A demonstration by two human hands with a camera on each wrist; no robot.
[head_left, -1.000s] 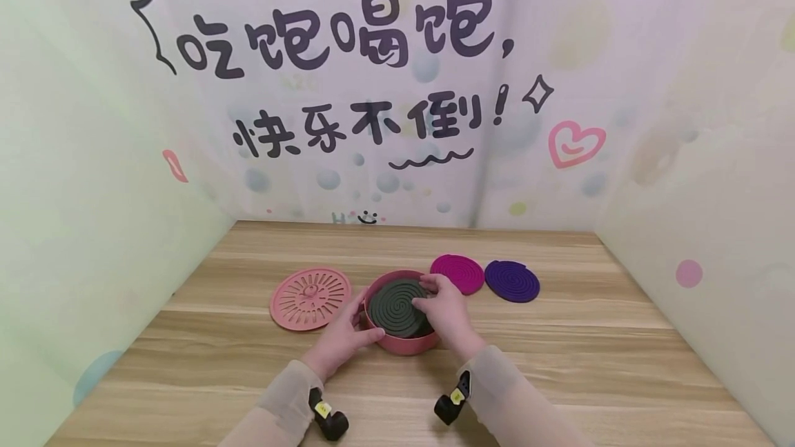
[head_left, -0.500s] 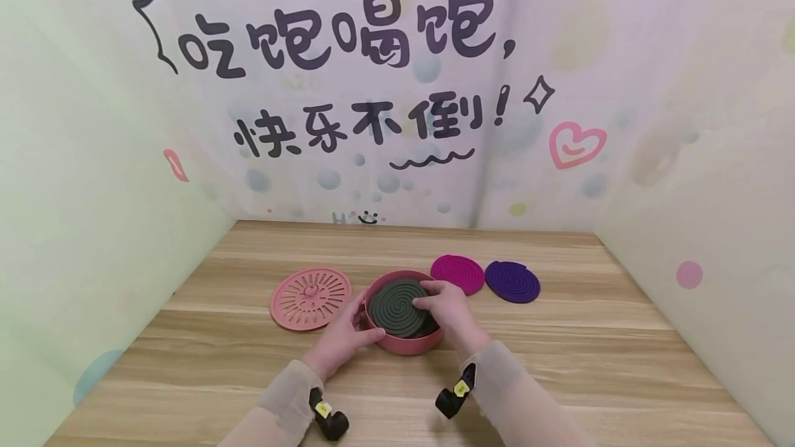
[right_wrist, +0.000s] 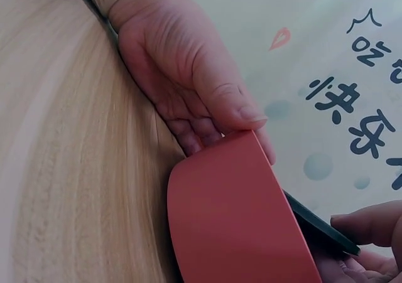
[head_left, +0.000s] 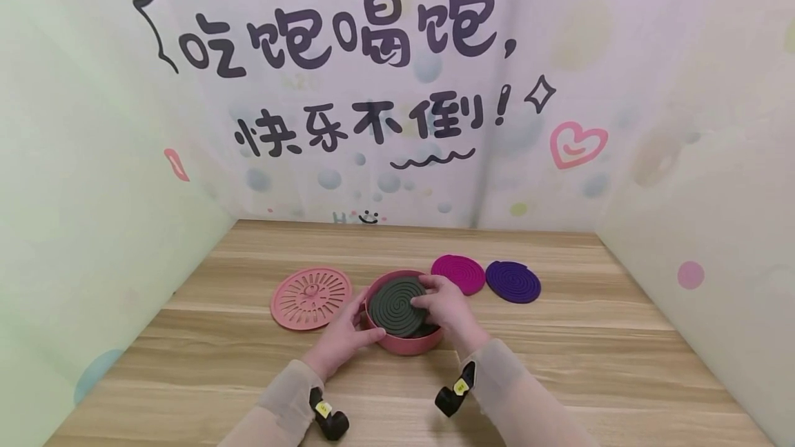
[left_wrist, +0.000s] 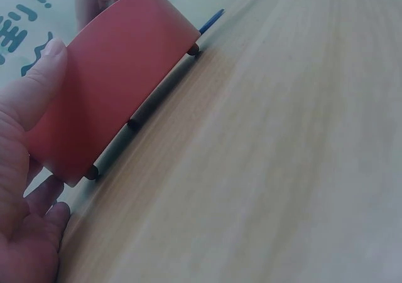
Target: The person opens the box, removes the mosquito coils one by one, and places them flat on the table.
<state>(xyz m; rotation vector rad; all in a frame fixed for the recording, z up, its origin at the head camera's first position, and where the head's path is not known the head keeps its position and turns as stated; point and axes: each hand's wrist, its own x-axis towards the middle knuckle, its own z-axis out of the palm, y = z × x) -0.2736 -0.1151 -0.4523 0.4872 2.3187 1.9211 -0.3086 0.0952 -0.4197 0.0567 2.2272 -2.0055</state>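
Left hand (head_left: 343, 338) grips the pink tin (head_left: 406, 346); right hand (head_left: 452, 310) pinches the green coil (head_left: 395, 308), tilted in its mouth.
Fingers hide 1 coil edge; 2 yellow labels (head_left: 323, 408) are unreadable; wall writing (head_left: 386, 7) says 吃饱喝饱, 快乐不倒!

Lid (head_left: 312, 291) left of tin (head_left: 404, 345), 2 coils (head_left: 458, 274) (head_left: 513, 282) behind right.

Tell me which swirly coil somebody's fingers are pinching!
The dark green coil at the pink bowl, pinched by the right hand. The magenta coil and purple coil lie on the table.
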